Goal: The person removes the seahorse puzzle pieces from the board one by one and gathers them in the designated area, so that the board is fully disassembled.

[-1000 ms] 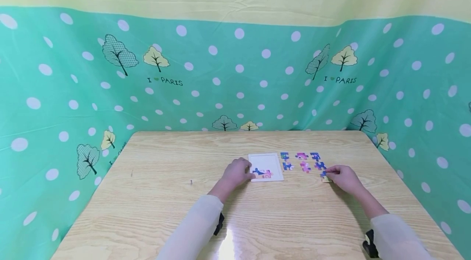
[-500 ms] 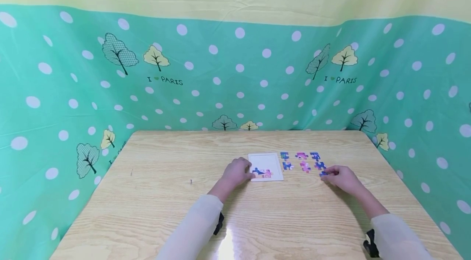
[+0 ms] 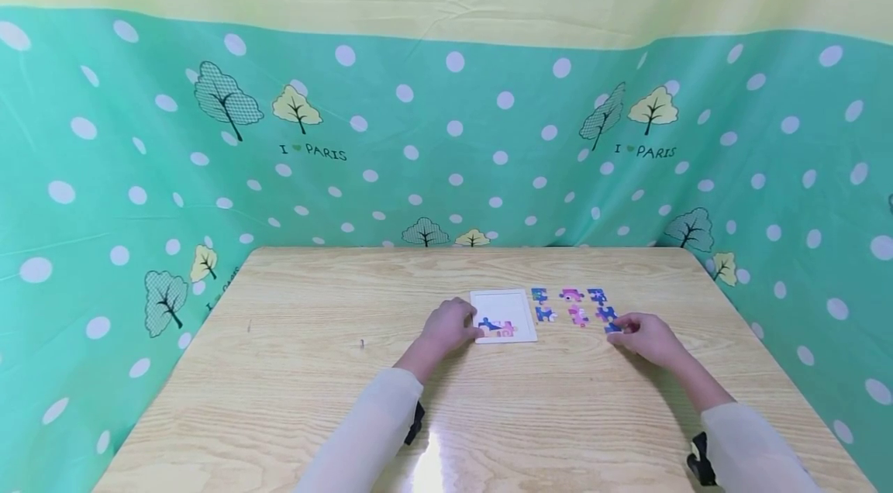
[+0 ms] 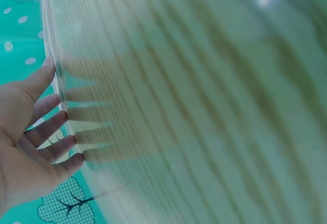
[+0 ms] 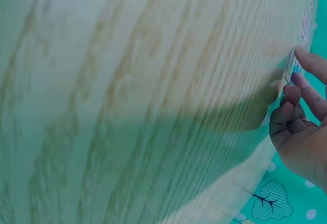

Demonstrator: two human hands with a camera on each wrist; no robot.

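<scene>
A small white square puzzle tray (image 3: 503, 293) lies on the wooden table, with joined blue and pink pieces (image 3: 498, 328) along its near side. My left hand (image 3: 449, 324) rests at the tray's left edge, thumb and fingers spread along it. In the left wrist view the fingers (image 4: 48, 130) look fairly straight, fingertips down at the surface. To the right, my right hand (image 3: 649, 336) pinches a blue puzzle piece (image 3: 611, 328) between thumb and fingers, which partly cover it. Just beyond this piece lies another blue piece (image 3: 606, 314).
Loose pieces lie in two rows right of the tray: a pink piece (image 3: 572, 295), a pink-and-white piece (image 3: 578, 315) and several blue ones. A tiny dark mark (image 3: 362, 343) shows on the table (image 3: 314, 400) at left. A green dotted curtain (image 3: 418, 129) surrounds the table.
My right fingertips have shifted slightly left, and the yellowish near part of the pinched piece no longer shows. The left hand and tray have stayed put.
</scene>
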